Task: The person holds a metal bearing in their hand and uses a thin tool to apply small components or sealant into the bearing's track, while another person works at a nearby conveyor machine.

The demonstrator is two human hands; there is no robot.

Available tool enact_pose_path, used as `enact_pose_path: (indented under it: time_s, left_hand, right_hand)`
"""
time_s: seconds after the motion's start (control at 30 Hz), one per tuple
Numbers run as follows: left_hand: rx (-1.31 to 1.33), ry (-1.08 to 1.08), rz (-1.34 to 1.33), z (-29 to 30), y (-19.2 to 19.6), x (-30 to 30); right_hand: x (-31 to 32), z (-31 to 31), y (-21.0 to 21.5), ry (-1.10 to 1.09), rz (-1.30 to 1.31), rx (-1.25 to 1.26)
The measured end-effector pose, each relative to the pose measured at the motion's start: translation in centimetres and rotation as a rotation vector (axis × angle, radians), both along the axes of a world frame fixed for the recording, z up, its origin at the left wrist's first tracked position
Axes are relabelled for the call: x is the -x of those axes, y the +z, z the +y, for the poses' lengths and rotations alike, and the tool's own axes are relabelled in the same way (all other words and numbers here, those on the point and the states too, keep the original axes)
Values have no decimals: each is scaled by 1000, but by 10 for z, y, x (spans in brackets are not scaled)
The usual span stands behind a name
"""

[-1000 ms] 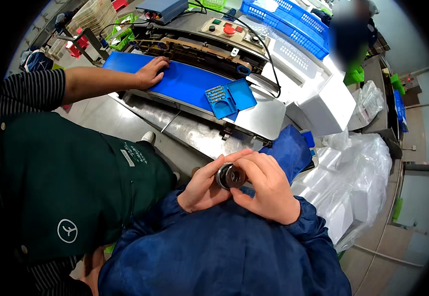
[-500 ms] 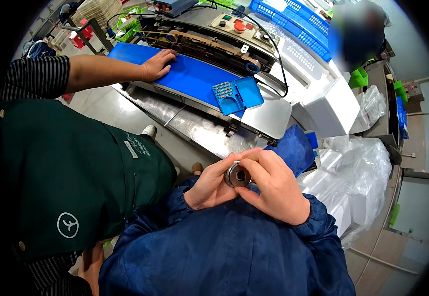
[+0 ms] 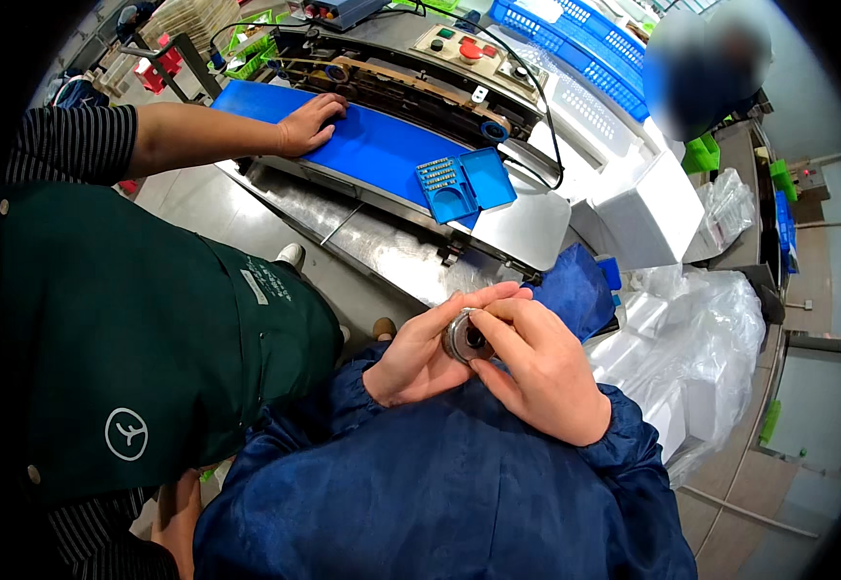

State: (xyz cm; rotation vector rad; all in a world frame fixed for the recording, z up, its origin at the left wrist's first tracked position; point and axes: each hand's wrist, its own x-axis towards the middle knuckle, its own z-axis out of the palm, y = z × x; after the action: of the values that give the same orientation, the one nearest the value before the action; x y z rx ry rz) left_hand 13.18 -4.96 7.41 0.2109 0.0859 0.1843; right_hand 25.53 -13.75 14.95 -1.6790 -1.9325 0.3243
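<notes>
A round metal wheel (image 3: 458, 341) with a dark hole at its centre is held in front of my body. My left hand (image 3: 411, 360) cradles it from below and from the left, thumb against its upper rim. From the right, my right hand (image 3: 554, 372) grips its face and edge between thumb and fingers, hiding part of it. Beyond my hands, an open blue plastic case (image 3: 485, 181) with rows of small metal pieces (image 3: 435, 175) lies at the right end of a blue conveyor belt (image 3: 382, 145).
A co-worker's hand (image 3: 311, 126) rests on the belt; their green apron (image 3: 169, 329) is close on my left. Behind the belt runs a sealing machine with a control panel (image 3: 454, 53). On the right are a white foam box (image 3: 648, 213), clear plastic wrap (image 3: 730, 319) and blue crates (image 3: 585, 58).
The wheel has turned and tilted slightly between my fingers, and my right fingers have shifted a little on it. The case and the co-worker's hand on the belt stay put.
</notes>
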Motion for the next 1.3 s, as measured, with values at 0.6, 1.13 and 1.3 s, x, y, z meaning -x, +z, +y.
enact_pose_path:
  time_s: [0.6,1.13,1.3]
  left_hand:
    - [-45,-73,22,0,-13,-2]
    - [78,315,48,26,-2,32]
    - [47,354,39,30,0,38]
  right_hand:
    - [-5,2,8,2,109,102]
    - [-61,0,-292,-570,158,374]
    - [-61,34,-315,-791,24,707]
